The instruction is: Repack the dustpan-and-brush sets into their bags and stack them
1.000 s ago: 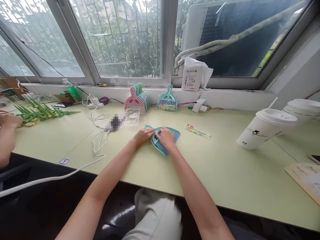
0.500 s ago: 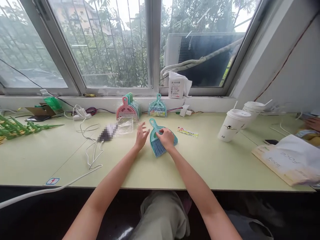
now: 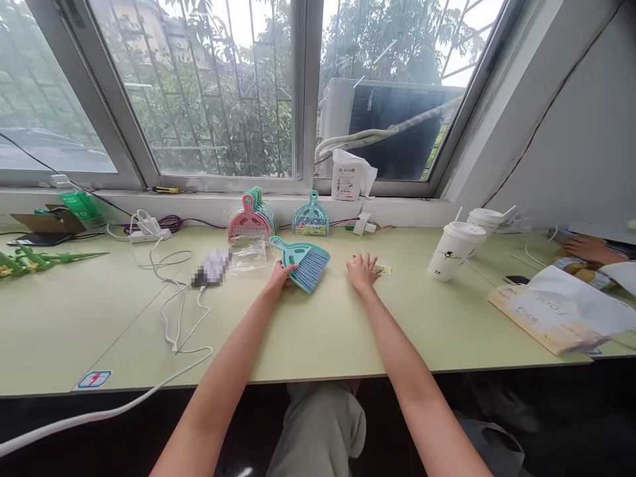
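My left hand (image 3: 279, 277) grips the lower left edge of a teal dustpan and brush set (image 3: 303, 260), its blue bristles pointing to the lower right. Over a small printed label strip (image 3: 384, 269), my right hand (image 3: 363, 270) lies with fingers spread, covering the strip's left part. Behind the held set, several wrapped sets (image 3: 250, 217), a pink one in front, lean at the sill. Another teal wrapped set (image 3: 311, 215) stands to their right. Clear plastic wrapping (image 3: 248, 257) rests left of the held set.
White cables and a blurred device (image 3: 212, 268) lie at left, near a power adapter (image 3: 149, 228). At right stand white lidded cups (image 3: 454, 252) and a paper bag (image 3: 561, 310). Another person's hand (image 3: 589, 250) shows at the far right. A tissue pack (image 3: 346, 177) is on the sill.
The teal set has shifted left and turned, and my left hand has taken hold of it. My right hand has let go of it and moved right onto the label strip.
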Demonstrator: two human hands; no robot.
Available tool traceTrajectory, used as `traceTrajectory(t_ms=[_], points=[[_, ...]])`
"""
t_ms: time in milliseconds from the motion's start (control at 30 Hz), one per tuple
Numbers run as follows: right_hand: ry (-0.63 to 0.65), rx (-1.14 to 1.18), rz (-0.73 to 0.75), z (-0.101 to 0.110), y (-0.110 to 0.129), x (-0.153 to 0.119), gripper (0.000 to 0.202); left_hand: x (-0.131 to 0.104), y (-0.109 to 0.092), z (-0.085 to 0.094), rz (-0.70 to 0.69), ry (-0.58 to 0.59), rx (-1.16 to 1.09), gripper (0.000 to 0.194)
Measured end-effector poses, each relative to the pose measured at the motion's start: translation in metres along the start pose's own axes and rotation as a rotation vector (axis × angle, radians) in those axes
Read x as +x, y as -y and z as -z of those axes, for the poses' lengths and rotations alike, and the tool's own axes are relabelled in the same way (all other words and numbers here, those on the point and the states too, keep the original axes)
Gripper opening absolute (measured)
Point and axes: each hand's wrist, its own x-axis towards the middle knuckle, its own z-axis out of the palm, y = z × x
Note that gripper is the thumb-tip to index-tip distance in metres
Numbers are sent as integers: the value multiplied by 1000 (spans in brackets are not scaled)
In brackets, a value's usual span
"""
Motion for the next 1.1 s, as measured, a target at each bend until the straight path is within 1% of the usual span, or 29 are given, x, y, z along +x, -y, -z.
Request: traceTrajectory(t_ms=[67, 133, 200, 267, 333, 367, 467, 567, 633, 667, 733, 767, 800, 833, 867, 933, 967, 1000, 1033, 1100], points=[[132, -11, 22, -5, -5, 3, 41, 1, -1, 3, 22, -25, -12, 46], [218, 18, 103, -8, -3, 2, 35, 0, -2, 5, 22, -44, 2, 45], [236, 38, 187, -9, 3, -2, 32, 0, -4, 8, 4, -66, 9, 44], [208, 12, 232, -9, 7, -7, 34, 0, -4, 11, -17, -94, -4, 44], [198, -50, 230, -9, 7, -10, 43, 0, -5, 13, -21, -123, -24, 44], [215, -76, 222, -8, 6, -11, 46, 0, -5, 14, -14, -135, -31, 43], [275, -86, 209, -7, 1, -10, 43, 1, -5, 15, 13, -144, -34, 41], [243, -23, 214, -4, 0, -9, 34, 0, -5, 13, 12, -134, -37, 42], [208, 67, 167, 0, 5, -10, 32, -1, -5, 12, -5, -113, -40, 43], [172, 128, 114, 2, 9, -11, 34, -1, -4, 11, -7, -101, -40, 43], [55, 257, -13, 8, 20, -15, 42, -4, -3, 8, 4, -58, -58, 45], [-8, 314, -58, 10, 26, -18, 48, -6, -3, 6, 16, -20, -79, 45], [-62, 360, -69, 11, 34, -23, 53, -8, -3, 3, 27, 31, -107, 45], [-101, 389, -31, 12, 41, -28, 57, -10, -2, -1, 32, 87, -137, 45], [-119, 400, 51, 11, 48, -34, 58, -12, -2, -4, 33, 139, -167, 44], [-85, 353, 293, 6, 61, -48, 55, -16, -2, -11, 22, 214, -212, 44], [-33, 301, 408, 2, 66, -55, 52, -17, -1, -14, 12, 232, -226, 44], [40, 243, 491, -3, 69, -60, 52, -18, -1, -16, 0, 237, -234, 45], [115, 193, 536, -7, 72, -64, 53, -19, -1, -17, -9, 227, -233, 45], [236, 129, 549, -14, 73, -68, 56, -18, -1, -17, -26, 180, -211, 47]])
